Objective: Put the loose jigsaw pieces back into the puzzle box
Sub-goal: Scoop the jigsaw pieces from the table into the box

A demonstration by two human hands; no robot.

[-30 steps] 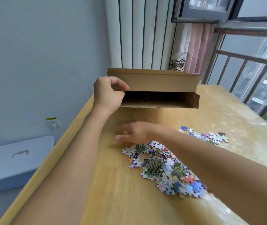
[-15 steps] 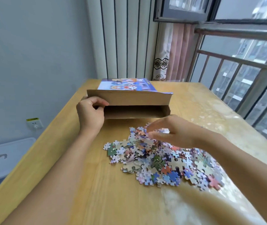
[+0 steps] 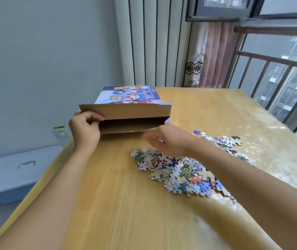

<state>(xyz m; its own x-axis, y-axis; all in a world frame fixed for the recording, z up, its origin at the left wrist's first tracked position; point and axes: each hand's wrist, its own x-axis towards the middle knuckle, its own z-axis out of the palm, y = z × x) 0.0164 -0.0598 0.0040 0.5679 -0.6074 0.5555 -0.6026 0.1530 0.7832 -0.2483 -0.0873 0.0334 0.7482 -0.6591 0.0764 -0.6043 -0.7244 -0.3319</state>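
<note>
A person feeds jigsaw pieces into a puzzle box (image 3: 127, 98) lying open-ended on a wooden table (image 3: 118, 204).

The left hand (image 3: 85, 130) grips the box's flap; the blurred right hand (image 3: 167, 140) nears the opening, its grasp unclear. Most loose pieces (image 3: 178, 172) remain heaped just beside it.

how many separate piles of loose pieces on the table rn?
2. The main pile lies in front of the puzzle box, partly under the right forearm. A smaller scatter sits farther right, beyond that arm. The arm may hide pieces linking them.
</note>
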